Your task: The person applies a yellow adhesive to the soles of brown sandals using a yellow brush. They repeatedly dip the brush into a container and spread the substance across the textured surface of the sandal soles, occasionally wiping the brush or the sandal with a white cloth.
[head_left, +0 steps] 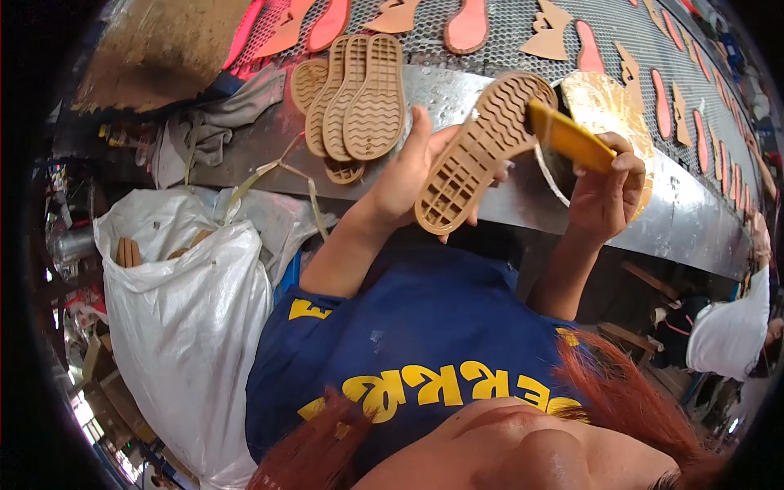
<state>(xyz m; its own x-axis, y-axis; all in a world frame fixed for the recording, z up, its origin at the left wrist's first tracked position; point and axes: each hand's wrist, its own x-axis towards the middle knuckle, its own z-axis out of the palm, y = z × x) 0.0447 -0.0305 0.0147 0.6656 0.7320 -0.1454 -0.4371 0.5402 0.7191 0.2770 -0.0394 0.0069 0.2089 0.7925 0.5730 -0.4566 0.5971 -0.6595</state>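
Note:
My left hand (406, 175) grips a tan rubber shoe sole (478, 151) from underneath, tread side facing up and toe end pointing up and to the right. My right hand (606, 192) is closed on a yellow-handled brush (569, 139), whose far end rests against the upper end of the sole. Just behind the brush sits a round tin (608, 102) with a glossy golden-brown coating, standing on the metal ledge (457, 86).
Several tan soles (359, 98) lie stacked on the ledge to the left. Behind runs a mesh belt (506, 20) carrying pink insoles and tan cut pieces. A white sack (188, 318) holding soles stands at lower left. A person in white (731, 331) is at right.

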